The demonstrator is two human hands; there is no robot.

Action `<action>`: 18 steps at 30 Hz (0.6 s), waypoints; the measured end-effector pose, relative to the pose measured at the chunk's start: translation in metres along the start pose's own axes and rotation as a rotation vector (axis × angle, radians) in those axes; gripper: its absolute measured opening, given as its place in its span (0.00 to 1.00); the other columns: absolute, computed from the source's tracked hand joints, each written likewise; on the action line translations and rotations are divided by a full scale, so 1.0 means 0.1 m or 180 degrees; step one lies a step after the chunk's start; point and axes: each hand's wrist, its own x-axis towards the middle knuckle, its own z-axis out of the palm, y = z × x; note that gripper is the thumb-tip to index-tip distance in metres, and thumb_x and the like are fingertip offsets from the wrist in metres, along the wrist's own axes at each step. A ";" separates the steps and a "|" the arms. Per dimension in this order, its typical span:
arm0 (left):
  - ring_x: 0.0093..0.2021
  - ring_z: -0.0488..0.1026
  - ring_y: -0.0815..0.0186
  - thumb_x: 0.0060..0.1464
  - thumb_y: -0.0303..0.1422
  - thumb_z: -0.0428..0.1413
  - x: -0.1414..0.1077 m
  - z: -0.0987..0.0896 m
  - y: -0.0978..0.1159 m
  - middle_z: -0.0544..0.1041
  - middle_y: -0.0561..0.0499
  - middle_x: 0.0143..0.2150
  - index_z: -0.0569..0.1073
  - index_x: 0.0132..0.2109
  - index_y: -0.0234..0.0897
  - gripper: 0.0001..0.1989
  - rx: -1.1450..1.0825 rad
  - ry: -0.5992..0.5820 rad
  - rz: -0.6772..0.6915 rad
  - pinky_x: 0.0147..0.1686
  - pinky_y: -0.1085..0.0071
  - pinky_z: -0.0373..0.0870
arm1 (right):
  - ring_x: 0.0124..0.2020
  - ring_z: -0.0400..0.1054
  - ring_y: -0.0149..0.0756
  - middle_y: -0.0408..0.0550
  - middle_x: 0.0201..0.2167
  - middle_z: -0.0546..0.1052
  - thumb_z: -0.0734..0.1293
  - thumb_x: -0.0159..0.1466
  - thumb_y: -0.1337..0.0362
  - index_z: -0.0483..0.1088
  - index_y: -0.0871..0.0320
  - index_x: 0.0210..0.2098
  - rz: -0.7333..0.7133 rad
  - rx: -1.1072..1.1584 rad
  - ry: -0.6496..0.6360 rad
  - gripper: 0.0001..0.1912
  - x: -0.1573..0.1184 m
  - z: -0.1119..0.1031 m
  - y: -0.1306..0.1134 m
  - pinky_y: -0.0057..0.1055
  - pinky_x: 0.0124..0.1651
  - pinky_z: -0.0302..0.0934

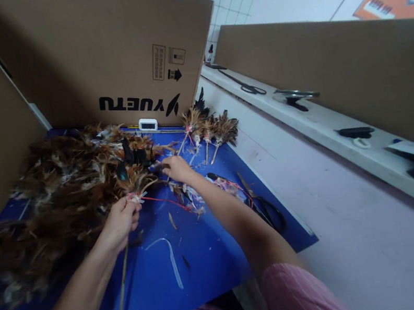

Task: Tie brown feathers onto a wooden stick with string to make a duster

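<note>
My left hand is closed around the top of a long thin stick, where brown feathers are bound with pinkish-white string. From that binding a red string runs right to a tangle of strings on the blue mat. My right hand is closed just right of the dark feathers; a small dark item shows at its fingertips, too small to name. A big pile of brown feathers covers the left side of the mat.
Feather bundles on short sticks lie at the mat's back right. Black-handled scissors rest near its right edge. A small white display device stands before a cardboard box. Tools lie on a ledge at right.
</note>
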 end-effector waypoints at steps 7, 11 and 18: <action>0.14 0.48 0.81 0.43 0.34 0.55 0.00 -0.01 -0.02 0.60 0.60 0.21 0.63 0.30 0.35 0.09 0.0002 -0.0042 -0.0053 0.12 0.83 0.40 | 0.28 0.67 0.30 0.43 0.28 0.74 0.63 0.56 0.63 0.70 0.61 0.33 0.0424 0.1176 0.0626 0.09 -0.06 -0.39 0.14 0.27 0.35 0.62; 0.15 0.47 0.81 0.43 0.33 0.55 -0.01 -0.02 -0.03 0.58 0.60 0.21 0.62 0.28 0.35 0.09 -0.0017 -0.0277 -0.0077 0.12 0.82 0.39 | 0.20 0.63 0.27 0.38 0.21 0.70 0.65 0.53 0.64 0.67 0.58 0.34 0.0436 0.2730 0.0597 0.09 -0.30 -0.57 -0.01 0.26 0.27 0.60; 0.15 0.46 0.81 0.45 0.39 0.57 -0.06 0.01 0.00 0.58 0.60 0.21 0.61 0.28 0.36 0.13 -0.0101 -0.0606 -0.0228 0.13 0.82 0.38 | 0.27 0.67 0.27 0.42 0.30 0.76 0.62 0.57 0.70 0.75 0.57 0.35 -0.0425 0.2012 -0.0308 0.11 -0.73 -0.66 -0.49 0.27 0.33 0.61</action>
